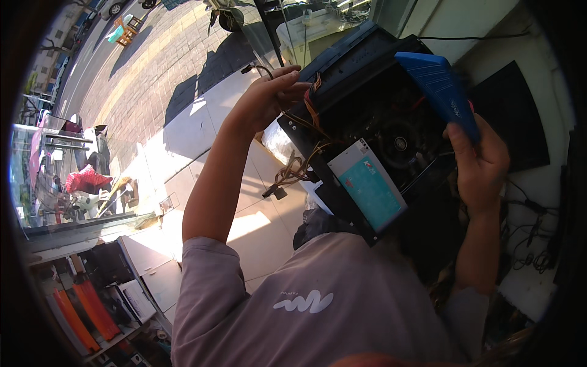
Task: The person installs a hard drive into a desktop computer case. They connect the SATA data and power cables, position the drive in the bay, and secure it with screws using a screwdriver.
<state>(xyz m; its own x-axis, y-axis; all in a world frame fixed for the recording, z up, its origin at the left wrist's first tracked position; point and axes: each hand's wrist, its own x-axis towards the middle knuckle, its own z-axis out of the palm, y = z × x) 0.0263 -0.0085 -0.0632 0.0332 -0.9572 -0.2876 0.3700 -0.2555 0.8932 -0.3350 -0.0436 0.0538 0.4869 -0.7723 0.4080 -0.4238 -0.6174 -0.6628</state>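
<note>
Head view: the left hand (264, 98) grips the upper-left edge of an open black metal computer case (373, 128), beside its bundle of orange and yellow wires (306, 131). The right hand (480, 162) clasps a blue plastic brush (437, 85) over the case's right side.

Left hand (266, 98) grips edge of open black computer case (367, 110), beside loose wire bundle (299, 165). Right hand (480, 162) holds blue brush (437, 85) over case interior; teal-labelled power supply (370, 189) at near end.
</note>
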